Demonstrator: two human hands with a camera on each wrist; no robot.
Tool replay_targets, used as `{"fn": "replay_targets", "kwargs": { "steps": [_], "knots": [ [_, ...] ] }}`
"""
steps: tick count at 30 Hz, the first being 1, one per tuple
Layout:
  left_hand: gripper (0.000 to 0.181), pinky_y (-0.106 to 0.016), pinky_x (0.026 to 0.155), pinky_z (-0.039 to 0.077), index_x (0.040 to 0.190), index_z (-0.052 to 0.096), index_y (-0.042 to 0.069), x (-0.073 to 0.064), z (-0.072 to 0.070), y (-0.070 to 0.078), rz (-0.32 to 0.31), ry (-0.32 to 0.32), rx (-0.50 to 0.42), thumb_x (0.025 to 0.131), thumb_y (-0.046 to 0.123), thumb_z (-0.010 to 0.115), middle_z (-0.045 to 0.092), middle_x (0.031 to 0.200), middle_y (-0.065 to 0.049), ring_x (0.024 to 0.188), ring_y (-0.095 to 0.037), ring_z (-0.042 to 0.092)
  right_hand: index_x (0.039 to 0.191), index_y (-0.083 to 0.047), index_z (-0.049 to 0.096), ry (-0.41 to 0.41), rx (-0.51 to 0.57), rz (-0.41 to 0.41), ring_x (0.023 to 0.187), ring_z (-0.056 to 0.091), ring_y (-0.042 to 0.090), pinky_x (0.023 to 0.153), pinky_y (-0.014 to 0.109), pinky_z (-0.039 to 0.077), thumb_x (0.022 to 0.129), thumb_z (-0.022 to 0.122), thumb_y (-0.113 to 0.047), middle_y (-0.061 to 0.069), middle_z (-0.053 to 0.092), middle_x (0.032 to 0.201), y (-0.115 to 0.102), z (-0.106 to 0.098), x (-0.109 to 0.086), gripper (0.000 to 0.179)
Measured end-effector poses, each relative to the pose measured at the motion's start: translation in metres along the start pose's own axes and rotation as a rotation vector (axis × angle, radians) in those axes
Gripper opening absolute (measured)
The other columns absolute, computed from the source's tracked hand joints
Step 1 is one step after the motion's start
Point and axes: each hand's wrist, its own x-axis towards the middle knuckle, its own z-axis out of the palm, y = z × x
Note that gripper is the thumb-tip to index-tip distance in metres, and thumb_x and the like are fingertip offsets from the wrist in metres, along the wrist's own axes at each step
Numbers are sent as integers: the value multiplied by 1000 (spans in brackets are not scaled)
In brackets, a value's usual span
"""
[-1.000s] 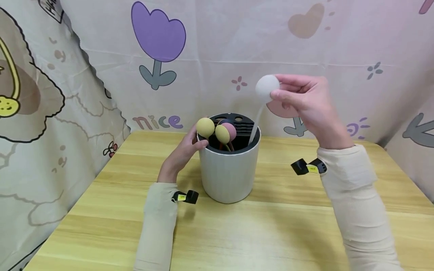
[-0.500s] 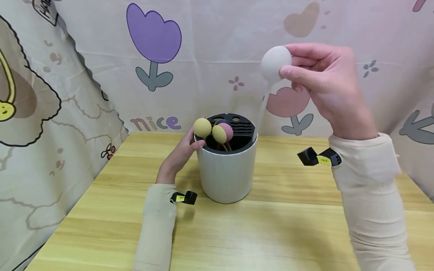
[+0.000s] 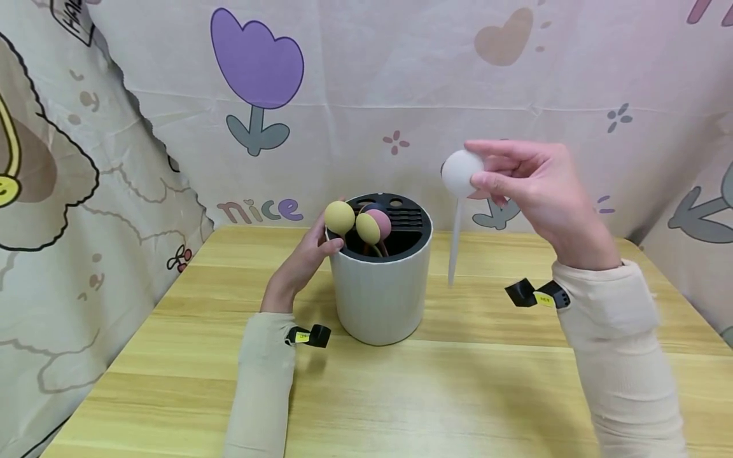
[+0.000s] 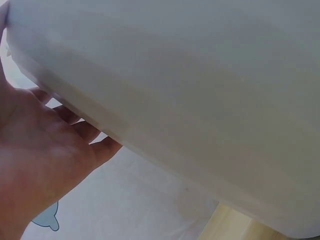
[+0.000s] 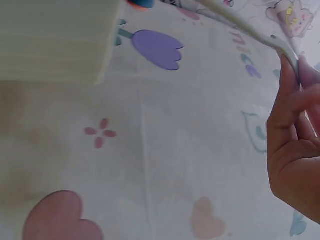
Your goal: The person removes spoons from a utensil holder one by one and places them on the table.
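Observation:
A white spoon (image 3: 460,173) with a round head hangs handle down to the right of the utensil holder (image 3: 380,302). My right hand (image 3: 538,181) pinches the spoon's head between thumb and fingers; the right wrist view has its curved neck (image 5: 250,30) edge-on. At the holder's left side, my left hand (image 3: 303,261) grips the rim, thumb over the edge and fingers against the outer wall. In the left wrist view the fingers (image 4: 90,131) lie partly behind the white wall. Yellow (image 3: 339,218) and pink (image 3: 380,224) round-headed utensils lean in the holder's black-topped opening.
The holder stands upright on a wooden table (image 3: 446,394). Its black top (image 3: 406,219) has slots and round holes at the back. A printed cloth (image 3: 366,63) hangs close behind the table, and another curtain side (image 3: 57,286) drapes along the left.
My right hand lifted the white spoon up out of the holder, then moved it right and lowered it. The left hand keeps its place on the rim.

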Motion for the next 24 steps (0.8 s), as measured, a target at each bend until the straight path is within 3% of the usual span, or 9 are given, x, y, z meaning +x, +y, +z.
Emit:
{"fn": "replay_targets", "kwargs": {
  "steps": [5, 10, 16, 24],
  "knots": [
    [95, -56, 113, 7, 155, 12, 10, 0, 1, -1, 9, -16, 1, 80, 45, 58, 10, 159, -11, 144, -25, 8, 110, 0, 73, 59, 19, 61, 55, 54, 14, 48, 19, 36, 77, 70, 14, 9, 70, 81, 16, -7, -5, 35],
    [96, -56, 113, 8, 156, 12, 12, 1, 1, -1, 13, -18, 18, 80, 49, 58, 10, 159, -10, 144, -25, 9, 107, -2, 74, 95, 80, 119, 66, 62, 14, 57, 20, 50, 77, 68, 17, 9, 71, 81, 33, -15, -9, 37],
    [94, -57, 112, 8, 156, 11, 11, 0, 1, -2, 10, -13, 17, 80, 46, 56, 10, 159, -11, 144, -26, 10, 110, -6, 74, 73, 92, 176, 79, 69, 15, 74, 23, 53, 74, 66, 22, 7, 72, 87, 51, -25, -16, 47],
    [94, -57, 112, 8, 156, 12, 12, -2, 1, -1, -4, -5, 16, 80, 45, 56, 11, 159, -11, 144, -28, 10, 115, -9, 72, 39, 49, 230, 84, 69, 13, 79, 24, 53, 75, 65, 22, 4, 73, 92, 77, -33, -24, 51]
  ]
}}
